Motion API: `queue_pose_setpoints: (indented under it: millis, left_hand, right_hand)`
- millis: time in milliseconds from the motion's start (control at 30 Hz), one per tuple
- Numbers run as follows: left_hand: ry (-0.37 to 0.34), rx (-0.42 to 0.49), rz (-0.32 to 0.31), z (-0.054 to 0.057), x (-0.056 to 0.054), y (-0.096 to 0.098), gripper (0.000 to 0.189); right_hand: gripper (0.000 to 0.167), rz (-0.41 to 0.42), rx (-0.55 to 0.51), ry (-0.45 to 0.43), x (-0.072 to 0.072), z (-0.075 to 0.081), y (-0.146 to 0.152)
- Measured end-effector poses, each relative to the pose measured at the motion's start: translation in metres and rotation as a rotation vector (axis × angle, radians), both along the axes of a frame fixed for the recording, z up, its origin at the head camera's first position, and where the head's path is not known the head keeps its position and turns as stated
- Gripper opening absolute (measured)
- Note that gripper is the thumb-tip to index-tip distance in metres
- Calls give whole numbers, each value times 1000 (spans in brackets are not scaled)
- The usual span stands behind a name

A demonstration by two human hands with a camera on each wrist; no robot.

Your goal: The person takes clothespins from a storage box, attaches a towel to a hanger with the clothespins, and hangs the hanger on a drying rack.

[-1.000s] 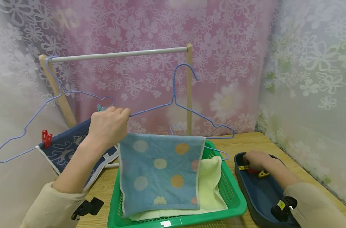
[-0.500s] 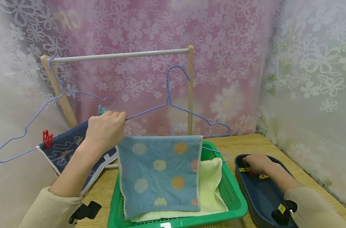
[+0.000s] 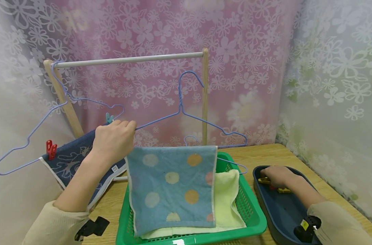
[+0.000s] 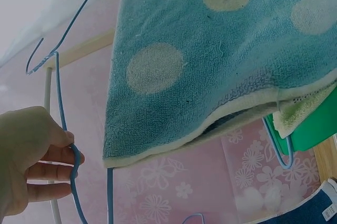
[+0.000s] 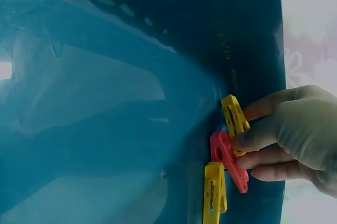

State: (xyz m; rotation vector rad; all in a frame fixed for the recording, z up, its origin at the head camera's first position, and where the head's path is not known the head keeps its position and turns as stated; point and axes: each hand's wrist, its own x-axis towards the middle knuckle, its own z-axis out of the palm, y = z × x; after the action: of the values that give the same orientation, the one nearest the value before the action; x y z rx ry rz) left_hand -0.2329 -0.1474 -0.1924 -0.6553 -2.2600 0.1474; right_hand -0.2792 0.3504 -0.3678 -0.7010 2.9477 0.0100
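Observation:
My left hand (image 3: 114, 141) grips one side of a blue wire hanger (image 3: 180, 110), its fingers curled round the wire in the left wrist view. Over that hanger's lower bar is draped a blue towel (image 3: 173, 187) with pale, orange and pink dots. On the right, my right hand (image 3: 277, 176) reaches into a dark blue tray (image 3: 284, 207). Its thumb and forefinger pinch a yellow clothespin (image 5: 235, 121) by the tray's wall. A red clothespin (image 5: 227, 158) lies against the other fingers, and a second yellow clothespin (image 5: 213, 190) is just beside it.
Below the dotted towel stands a green basket (image 3: 256, 217) with a pale yellow towel (image 3: 225, 200) and another hanger. At left, a navy towel (image 3: 71, 149) hangs from a hanger on the rack's rail (image 3: 128, 60), with red (image 3: 51, 149) and teal (image 3: 109, 117) clothespins.
The hanger and dotted towel in my left hand have shifted slightly left and are now steady. My right hand stays in the tray, where the yellow clothespin at its fingers has tilted a little.

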Motion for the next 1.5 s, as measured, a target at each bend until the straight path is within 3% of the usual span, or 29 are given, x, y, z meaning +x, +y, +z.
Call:
queue_pose_setpoints:
  millis: [267,467,800,933,1100,1167,1300,1467,1500]
  left_hand:
    - [-13,-7,5,0,1,0,13]
    - [-9,-9,5,-1,1,0,13]
    - [-43,-11,19,-3,0,-1,7]
    - [-46,-7,15,-4,-1,-2,4]
    - [-56,-6,18,-5,-1,-2,1]
    - [-59,-8,21,-5,0,-2,2]
    - [-51,-7,19,-6,-2,-2,2]
    - [-21,-4,7,-5,-3,-2,4]
    - [-10,-5,1,-5,-4,-2,4]
  right_hand:
    - [31,17,11,0,5,10,2]
    - [30,43,15,81,6,17,6]
    - [37,31,138,383,15,30,0]
    - [38,41,92,443,17,36,-4]
    - [25,90,-32,481,18,42,-7]
    - [22,126,-83,526,18,43,-8]
    - [31,216,-156,675,19,47,-12]
    - [40,277,-165,767,22,57,-16]
    - [30,292,-164,773,23,59,-16]
